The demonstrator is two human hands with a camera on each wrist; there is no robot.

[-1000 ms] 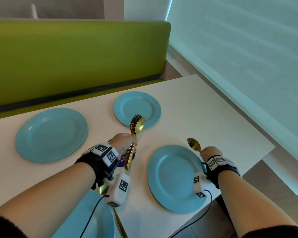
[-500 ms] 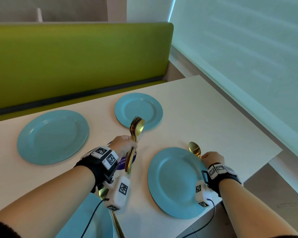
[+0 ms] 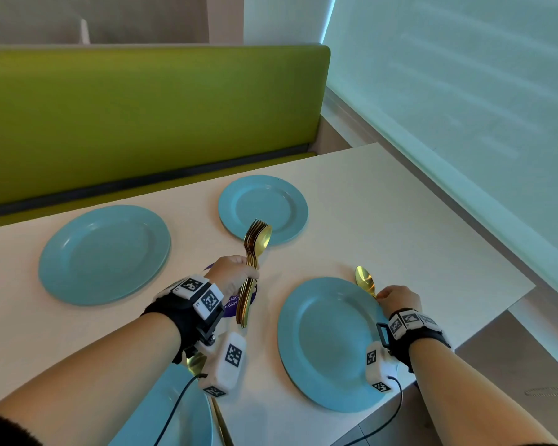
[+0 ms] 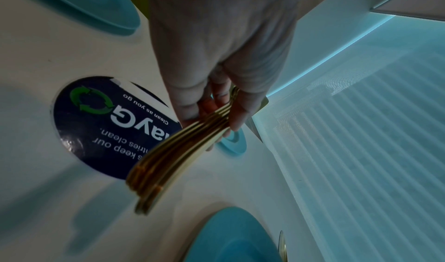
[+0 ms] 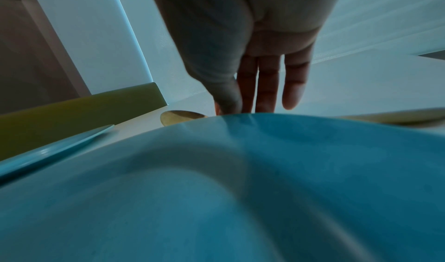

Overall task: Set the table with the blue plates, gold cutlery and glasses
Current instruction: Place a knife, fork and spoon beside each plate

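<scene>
Gold spoon point(image 3: 364, 281) flat beside near blue plate point(image 3: 329, 342).

Glossy gold metal cutlery point(image 3: 253, 259); smooth matt plates point(image 3: 327, 344).

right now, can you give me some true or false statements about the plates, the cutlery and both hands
1. The left hand grips a bundle of gold cutlery. True.
2. The right hand is setting down a fork. False: it is a gold spoon, beside the near right plate.
3. Glasses stand on the table. False: none are in view.
4. A round dark sticker lies on the table under the left hand. True.
5. The far right plate holds a spoon. False: it is bare.
</scene>
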